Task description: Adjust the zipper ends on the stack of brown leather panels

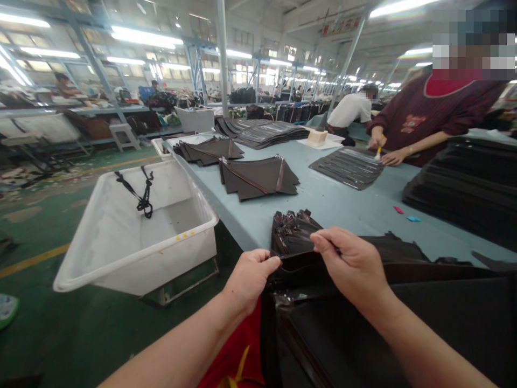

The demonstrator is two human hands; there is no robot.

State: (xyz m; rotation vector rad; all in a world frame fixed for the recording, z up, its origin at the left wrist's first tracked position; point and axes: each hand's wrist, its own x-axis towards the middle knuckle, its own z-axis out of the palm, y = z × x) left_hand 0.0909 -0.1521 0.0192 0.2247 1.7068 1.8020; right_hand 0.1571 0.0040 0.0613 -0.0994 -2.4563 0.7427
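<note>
A large dark brown leather-like panel [391,318] with a folded edge lies at the front right, over the table's near side. My left hand [252,275] pinches the left end of its upper edge between thumb and fingers. Further right, my right hand [351,261] is closed on the same edge, its fingertips partly hidden. Just beyond my hands, a bundle of dark glossy strips [294,229] lies on the blue-grey table [323,207]. More dark cut pieces [396,245] lie behind my right hand.
A white wheeled tub [194,237] with a black cord [145,194] stands left of the table. Dark panels [258,178] lie in stacks on the tabletop, with a tall stack [464,194] at right. Across the table, a person [436,118] works a brush [378,152] over a panel [347,167].
</note>
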